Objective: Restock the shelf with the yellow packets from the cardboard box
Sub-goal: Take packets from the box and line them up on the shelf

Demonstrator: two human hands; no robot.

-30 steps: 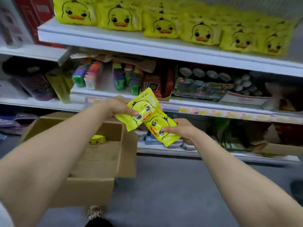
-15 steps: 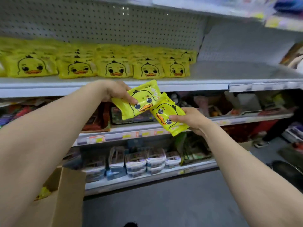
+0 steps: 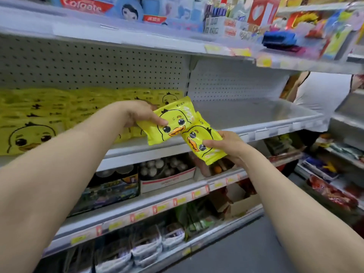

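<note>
Both hands have risen with the camera since half a second ago, so the cardboard box has dropped out of sight and the bare stretch of the middle shelf (image 3: pixel 256 115) now sits right behind the packets.

Head view: the left hand (image 3: pixel 141 115) pinches one yellow duck packet (image 3: pixel 171 123) by its left edge, thumb on the front and fingers hidden behind. The right hand (image 3: pixel 230 148) grips a second duck packet (image 3: pixel 202 142), thumb pressed on the printed face and fingers curled under it. The two packets overlap at their inner corners, both held in the air in front of the shelf lip and resting on nothing. To the left, the stocked row of duck packets (image 3: pixel 59 115) fills that half of the shelf. A person in a white top (image 3: pixel 319 91) stands at the far right end.

This looks like the carry-to-shelf step, with placing not yet done. The next move calls for reaching forward over the lip, standing each packet face-out just beside the end of the stocked row, and keeping the two from catching on each other as they part.
</note>
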